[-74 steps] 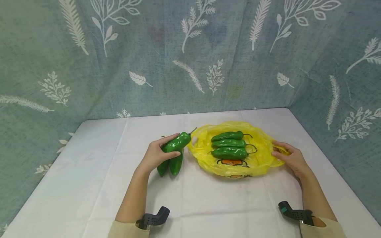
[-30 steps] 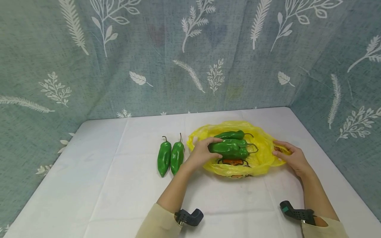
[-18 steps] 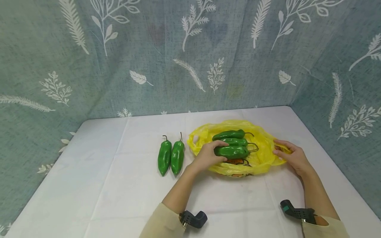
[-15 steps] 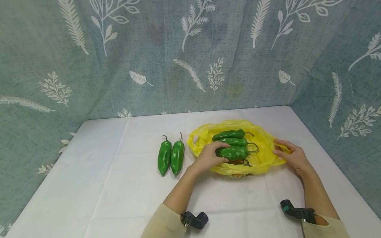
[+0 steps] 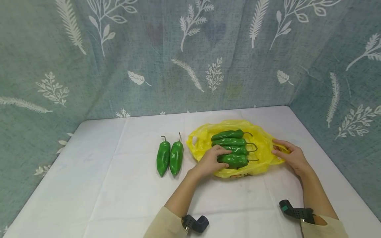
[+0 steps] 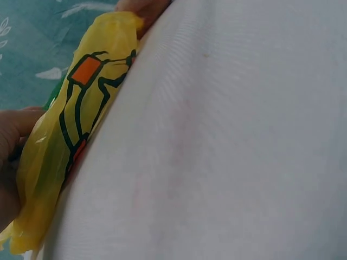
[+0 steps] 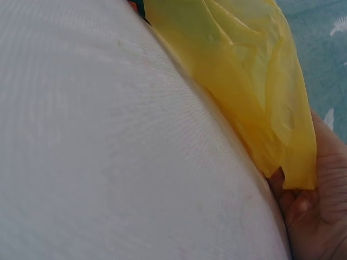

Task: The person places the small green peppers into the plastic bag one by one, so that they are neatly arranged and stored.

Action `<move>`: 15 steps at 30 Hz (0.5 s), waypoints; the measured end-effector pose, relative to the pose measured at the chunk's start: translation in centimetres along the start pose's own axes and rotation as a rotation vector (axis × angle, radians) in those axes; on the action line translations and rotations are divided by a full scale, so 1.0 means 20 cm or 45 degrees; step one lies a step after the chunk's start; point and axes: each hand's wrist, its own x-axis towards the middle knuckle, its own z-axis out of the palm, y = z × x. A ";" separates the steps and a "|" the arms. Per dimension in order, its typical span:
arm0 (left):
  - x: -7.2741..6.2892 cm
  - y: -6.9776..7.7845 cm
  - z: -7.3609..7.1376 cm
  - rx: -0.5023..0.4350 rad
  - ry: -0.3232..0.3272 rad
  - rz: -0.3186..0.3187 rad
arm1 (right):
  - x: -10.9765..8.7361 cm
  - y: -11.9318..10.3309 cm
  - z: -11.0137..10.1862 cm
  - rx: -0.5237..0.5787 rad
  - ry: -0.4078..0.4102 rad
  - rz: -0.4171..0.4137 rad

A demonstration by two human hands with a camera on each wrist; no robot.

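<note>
In the head view a yellow plastic bag [image 5: 263,137] lies spread open on the right of the table. Several green peppers [image 5: 227,141] lie side by side inside it, stems to the right. My left hand [image 5: 209,161] reaches in over the bag's left rim and grips the nearest pepper [image 5: 236,161], thumb on the near side and fingers on the far side. At the bag's right end, my right hand [image 5: 293,157] pinches the handle loop; in the right wrist view the yellow film [image 7: 244,70] hangs over that hand's palm. Black-and-orange print [image 6: 87,70] shows on the bag in the left wrist view.
Two more green peppers [image 5: 163,158] lie upright next to each other left of the bag, stems away from me. A white cloth [image 5: 125,198] covers the table. Patterned green-blue fabric [image 5: 166,39] hangs behind and at both sides.
My left hand carried a pepper from the left group into the bag, then drew it toward me beside the others, covering the printed figure. The right hand stayed at the bag's handle.
</note>
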 end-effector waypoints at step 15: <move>-0.03 -0.02 -0.05 -0.159 0.105 0.084 | 0.00 0.01 0.01 -0.005 0.002 -0.015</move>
